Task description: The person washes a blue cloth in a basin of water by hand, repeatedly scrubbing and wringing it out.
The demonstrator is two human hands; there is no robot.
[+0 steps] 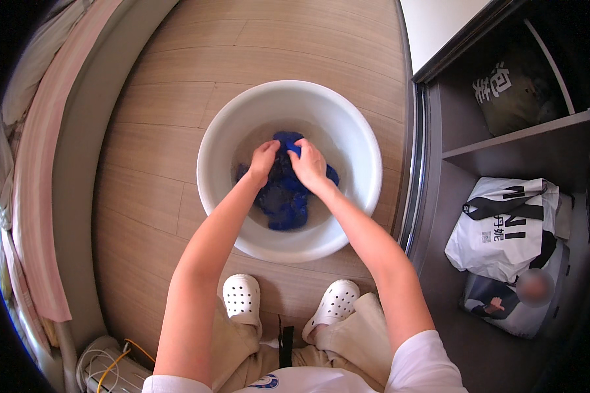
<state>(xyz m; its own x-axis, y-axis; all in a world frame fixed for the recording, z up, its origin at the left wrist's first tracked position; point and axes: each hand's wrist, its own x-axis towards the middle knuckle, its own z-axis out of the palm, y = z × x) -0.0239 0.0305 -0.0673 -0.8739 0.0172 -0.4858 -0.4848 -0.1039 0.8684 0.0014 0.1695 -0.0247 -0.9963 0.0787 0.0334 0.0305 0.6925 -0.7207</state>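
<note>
A white round plastic basin [366,147] stands on the wood-plank floor, holding shallow water. Blue wet cloth [287,204] lies bunched in it, partly under the water. My left hand [264,159] is at the cloth's upper left edge, with its fingers curled against the fabric. On the other side my right hand [309,164] pinches a raised fold of the same cloth between thumb and fingers. The fingertips of both hands are close together, near the middle of the basin. The garment's shape cannot be made out.
My white clogs [242,297] are just below the basin. At right, an open dark cabinet [435,236] behind a metal sliding track holds a white printed bag [501,226] and a dark bag [516,98]. A bed with pink striped fabric [54,162] runs along the left; cables [110,366] lie lower left.
</note>
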